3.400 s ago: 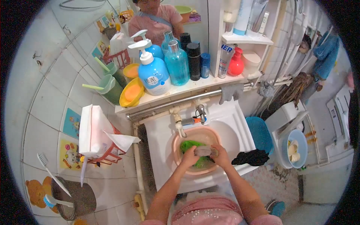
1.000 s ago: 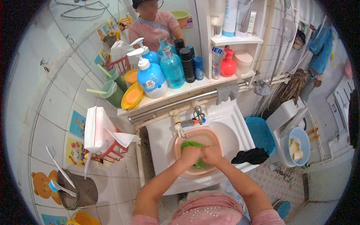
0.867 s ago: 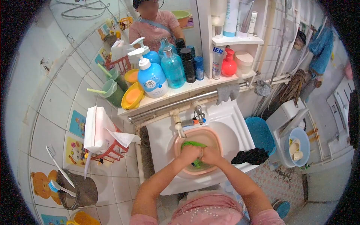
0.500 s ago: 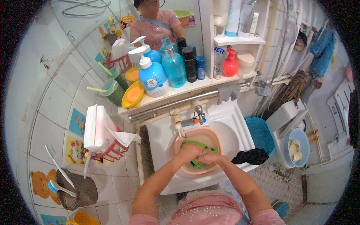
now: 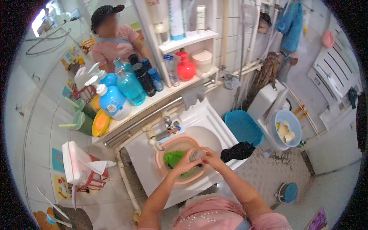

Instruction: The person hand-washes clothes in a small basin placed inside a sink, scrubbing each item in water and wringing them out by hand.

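Observation:
A pink basin of cloudy water stands in the white sink. In it lies a bright green cloth, partly under water. Over the basin's right half, a small crumpled greyish piece, apparently cloth, is held between both hands. My left hand grips it from the left, close above the green cloth. On its other side, my right hand pinches its edge near the basin's rim. The greyish piece's exact kind is unclear, and fingers cover part of it.
The tap reaches over the basin's back rim. A black cloth hangs on the sink's right edge, beside a blue bucket. Bottles, including a blue pump bottle, line the shelf behind. A tissue pack is at left.
Both hands were together on the green cloth in the basin. Now they hold the greyish piece higher and farther right, leaving the green cloth in the water. The view has turned right.

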